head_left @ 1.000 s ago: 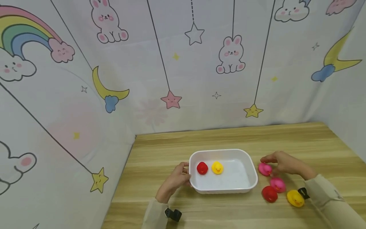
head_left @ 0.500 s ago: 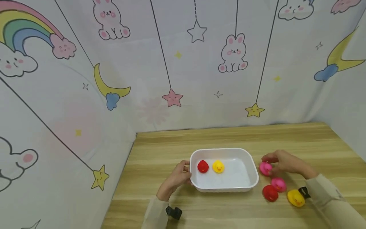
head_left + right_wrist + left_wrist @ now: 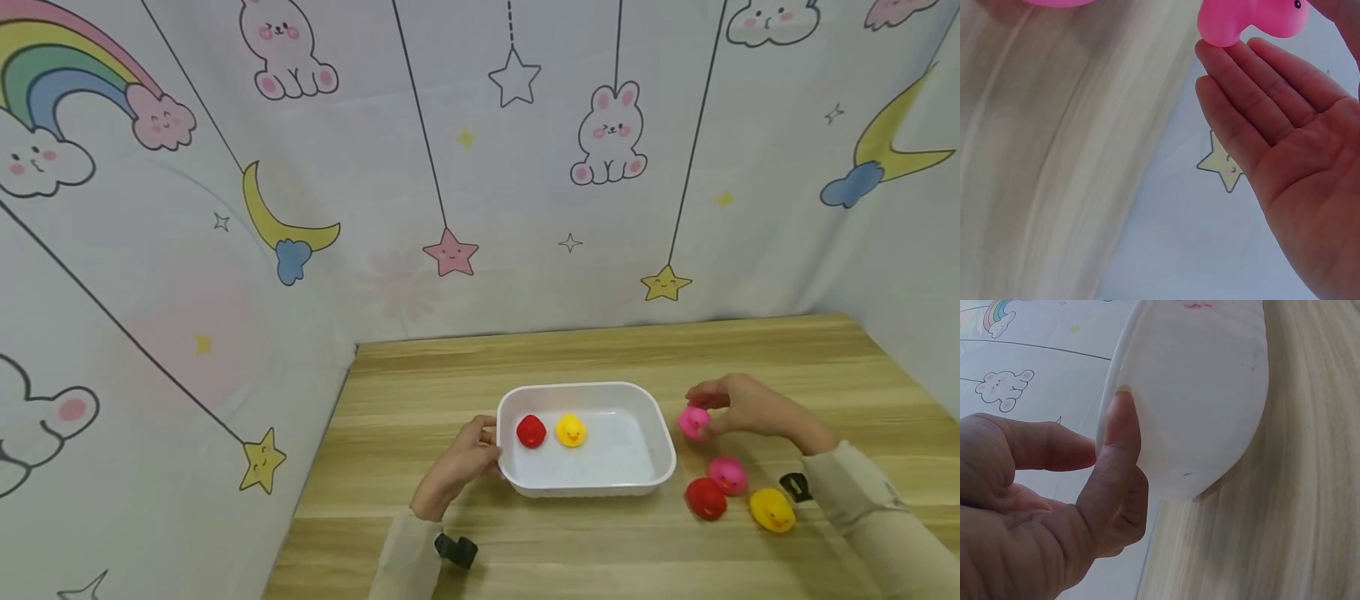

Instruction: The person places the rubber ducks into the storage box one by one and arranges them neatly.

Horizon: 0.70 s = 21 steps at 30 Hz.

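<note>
Pink duck (image 3: 695,423) was in the right hand's grasp, just outside the right end of a white tray (image 3: 630,446). Starting from the left, I had a pale backdrop (image 3: 165,250) printed with a rainbow, moons, stars and rabbits, standing along the left side and behind the counter (image 3: 423,367). Next came the left hand (image 3: 467,454), with a beige sleeve and a black wrist mount (image 3: 456,551) below it. Its fingers gripped the tray's left end; on my left wrist view, 1 digit lay against the outer wall and another met the rim.

Inside the tray, in its left half, I counted 2 ducks: a red duck (image 3: 531,431) and, a little to the right, a yellow duck (image 3: 571,431).

Beyond the tray's right wall, the right hand (image 3: 753,408) had its fingers narrowed on the pink duck. My right wrist view showed fairly straight fingers with their tips against the duck and the thumb partly cut off; I could not tell whether it cleared the counter.

Nearer the head camera lay 3 more: a loose red duck (image 3: 707,499), a second pink duck (image 3: 728,476) right beside it, and a loose yellow duck (image 3: 772,510) farther right, near the other sleeve (image 3: 862,500).
</note>
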### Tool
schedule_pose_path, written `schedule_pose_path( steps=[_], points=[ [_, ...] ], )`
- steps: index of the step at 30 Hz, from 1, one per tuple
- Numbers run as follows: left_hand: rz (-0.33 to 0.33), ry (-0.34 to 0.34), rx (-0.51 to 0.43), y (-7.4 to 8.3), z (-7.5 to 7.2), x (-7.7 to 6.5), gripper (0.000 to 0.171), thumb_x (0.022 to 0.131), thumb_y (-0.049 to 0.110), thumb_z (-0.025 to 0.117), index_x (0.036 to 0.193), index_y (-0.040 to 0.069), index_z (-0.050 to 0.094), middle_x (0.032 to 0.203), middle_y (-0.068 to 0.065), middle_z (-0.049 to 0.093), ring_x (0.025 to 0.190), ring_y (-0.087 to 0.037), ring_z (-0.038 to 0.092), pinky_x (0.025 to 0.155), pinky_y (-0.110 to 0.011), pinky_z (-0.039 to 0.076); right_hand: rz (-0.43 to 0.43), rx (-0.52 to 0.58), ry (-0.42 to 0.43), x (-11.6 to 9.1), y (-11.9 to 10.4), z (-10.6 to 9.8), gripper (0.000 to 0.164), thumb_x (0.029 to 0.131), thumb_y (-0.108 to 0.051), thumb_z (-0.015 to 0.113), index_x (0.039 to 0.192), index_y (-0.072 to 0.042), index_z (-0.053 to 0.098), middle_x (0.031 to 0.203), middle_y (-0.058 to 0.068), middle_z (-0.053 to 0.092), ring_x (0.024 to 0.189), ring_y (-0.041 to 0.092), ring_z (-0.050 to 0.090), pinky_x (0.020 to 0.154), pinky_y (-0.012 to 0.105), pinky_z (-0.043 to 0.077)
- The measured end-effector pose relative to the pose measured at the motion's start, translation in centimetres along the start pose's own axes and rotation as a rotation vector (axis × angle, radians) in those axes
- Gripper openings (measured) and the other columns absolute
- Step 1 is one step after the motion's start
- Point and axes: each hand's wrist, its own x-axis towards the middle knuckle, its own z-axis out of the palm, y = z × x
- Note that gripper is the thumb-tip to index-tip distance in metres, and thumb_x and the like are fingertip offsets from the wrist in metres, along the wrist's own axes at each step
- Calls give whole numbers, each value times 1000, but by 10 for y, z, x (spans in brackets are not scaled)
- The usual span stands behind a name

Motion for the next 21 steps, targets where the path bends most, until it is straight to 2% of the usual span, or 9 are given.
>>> schedule_pose_path(
  steps=[4, 7, 17, 21],
  points=[
    [2, -1, -3, 0, 0, 0, 51, 87, -13, 50, 134, -21, 34, 92, -15, 50, 64, -18, 57, 58, -29, 63, 3, -4, 14, 3, -10, -2, 56, 79, -18, 83, 122, 13, 64, 118, 21, 69, 107, 40, 66, 92, 56, 58],
    [2, -1, -8, 0, 0, 0, 51, 87, -13, 50, 135, -20, 35, 91, -15, 49, 64, -17, 57, 58, -28, 63, -26, -23, 36, 5, -19, -5, 56, 80, -19, 83, 122, 13, 64, 117, 20, 70, 106, 40, 67, 92, 58, 57],
    [14, -7, 2, -2, 0, 1, 50, 87, -14, 50, 135, -20, 35, 92, -14, 48, 66, -19, 55, 58, -29, 62, -41, -68, 77, 17, -48, -10, 60, 83, -33, 83, 125, 6, 66, 120, 15, 70, 110, 38, 65, 94, 62, 55],
    [14, -7, 6, -2, -1, 1, 50, 87, -13, 50, 134, -20, 35, 92, -13, 48, 65, -18, 56, 57, -28, 62, -39, -64, 65, 26, -58, -11, 61, 82, -34, 83, 126, 4, 66, 121, 15, 70, 112, 37, 65, 95, 62, 55]
  ],
)
